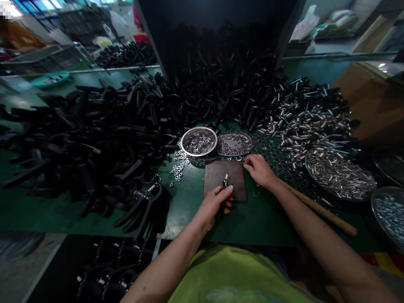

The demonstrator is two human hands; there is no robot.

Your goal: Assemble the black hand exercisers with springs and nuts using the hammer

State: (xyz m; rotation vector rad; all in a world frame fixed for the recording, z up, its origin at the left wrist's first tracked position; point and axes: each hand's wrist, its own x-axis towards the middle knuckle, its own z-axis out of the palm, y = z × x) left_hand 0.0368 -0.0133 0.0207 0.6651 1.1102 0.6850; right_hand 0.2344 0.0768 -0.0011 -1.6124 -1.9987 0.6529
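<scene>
My left hand (217,202) is closed round a small black part with a silver spring-like end (227,177), held upright over a dark brown square plate (210,176). Off the plate's right edge is my right hand (259,170), its fingers bent together near the rings on the table; whatever its fingertips hold is too small to make out. Beyond the plate stand a round steel bowl of small nuts or rings (183,147) and an oval tray of small washers (251,148). Loose silver nuts (178,170) lie left of the plate.
Black curved parts (139,105) are heaped left and behind. On the right are metal pins in a dish (341,174), a wooden stick (328,214), a bowl of bluish pieces (389,212) and a cardboard box (372,105). Black clamp-like parts (147,202) lie at left.
</scene>
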